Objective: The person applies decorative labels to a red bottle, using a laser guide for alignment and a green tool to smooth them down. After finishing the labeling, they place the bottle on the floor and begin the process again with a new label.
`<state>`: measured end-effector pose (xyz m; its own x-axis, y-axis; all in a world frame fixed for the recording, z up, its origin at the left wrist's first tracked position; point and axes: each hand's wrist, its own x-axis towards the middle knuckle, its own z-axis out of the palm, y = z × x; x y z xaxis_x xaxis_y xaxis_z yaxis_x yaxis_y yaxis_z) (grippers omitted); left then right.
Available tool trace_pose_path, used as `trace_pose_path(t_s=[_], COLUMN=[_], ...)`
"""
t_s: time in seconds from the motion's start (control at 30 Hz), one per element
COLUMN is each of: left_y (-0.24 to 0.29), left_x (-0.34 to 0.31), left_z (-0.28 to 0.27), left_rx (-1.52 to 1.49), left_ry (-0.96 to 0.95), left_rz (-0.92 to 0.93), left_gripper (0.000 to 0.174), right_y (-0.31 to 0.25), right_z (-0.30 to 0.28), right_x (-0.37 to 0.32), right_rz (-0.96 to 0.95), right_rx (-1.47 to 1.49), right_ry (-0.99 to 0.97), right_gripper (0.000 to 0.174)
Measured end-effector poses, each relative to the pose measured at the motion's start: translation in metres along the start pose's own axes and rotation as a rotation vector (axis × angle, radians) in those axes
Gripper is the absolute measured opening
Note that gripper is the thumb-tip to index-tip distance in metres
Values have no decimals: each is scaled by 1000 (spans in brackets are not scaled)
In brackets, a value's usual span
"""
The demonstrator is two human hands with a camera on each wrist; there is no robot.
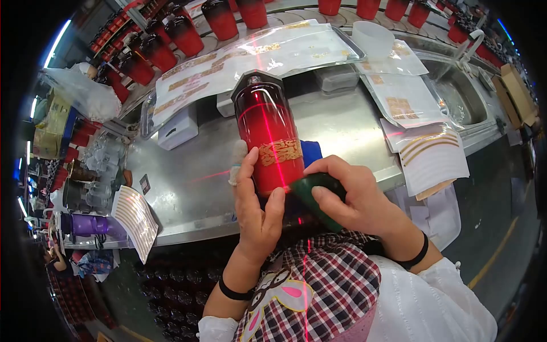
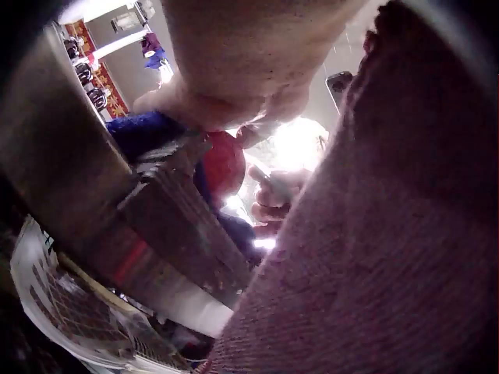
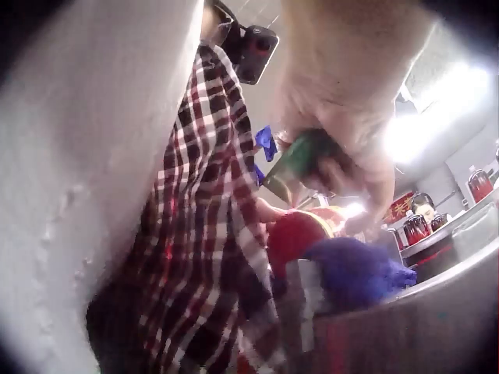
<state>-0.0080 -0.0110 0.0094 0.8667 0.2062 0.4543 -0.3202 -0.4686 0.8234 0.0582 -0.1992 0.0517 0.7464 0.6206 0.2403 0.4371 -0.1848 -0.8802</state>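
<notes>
A red bottle with a dark top [image 1: 265, 117] lies on its side near the counter's front edge, a gold patterned band [image 1: 280, 152] around it. My left hand [image 1: 256, 214] holds the bottle's lower end, fingers along its left side and thumb at the base. My right hand [image 1: 359, 196] grips a dark green flat tool [image 1: 322, 196], whose edge meets the bottle near its base. In the right wrist view the green tool [image 3: 308, 160] is in the fingers above the red bottle end [image 3: 296, 241]. Blue cloth [image 3: 355, 273] lies beneath the bottle.
Trays with sheets of gold decals [image 1: 228, 62] stand behind the bottle, and more decal sheets [image 1: 433, 151] lie at the right. A striped sheet [image 1: 135, 219] hangs over the front edge at the left. Red bottles [image 1: 219, 20] line the back; a sink [image 1: 464, 100] is at the right.
</notes>
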Motion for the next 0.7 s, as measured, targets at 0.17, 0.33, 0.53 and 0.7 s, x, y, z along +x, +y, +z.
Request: trace_pose_path(t_s=[0.17, 0.33, 0.53, 0.7], left_y=[1, 2, -1, 0], left_x=[0, 0, 1, 0], left_z=[0, -1, 0, 0], left_rx=[-40, -15, -31, 10], left_ry=[-4, -12, -2, 0], left_rz=[-10, -52, -11, -6], left_gripper=[61, 62, 62, 62], right_y=[-4, 5, 8, 10], right_z=[0, 4, 8, 7], right_x=[3, 3, 3, 4], right_rz=[4, 20, 66, 90], right_rx=[0, 68, 168, 213], right_ry=[-23, -6, -9, -15], right_gripper=[24, 25, 26, 25])
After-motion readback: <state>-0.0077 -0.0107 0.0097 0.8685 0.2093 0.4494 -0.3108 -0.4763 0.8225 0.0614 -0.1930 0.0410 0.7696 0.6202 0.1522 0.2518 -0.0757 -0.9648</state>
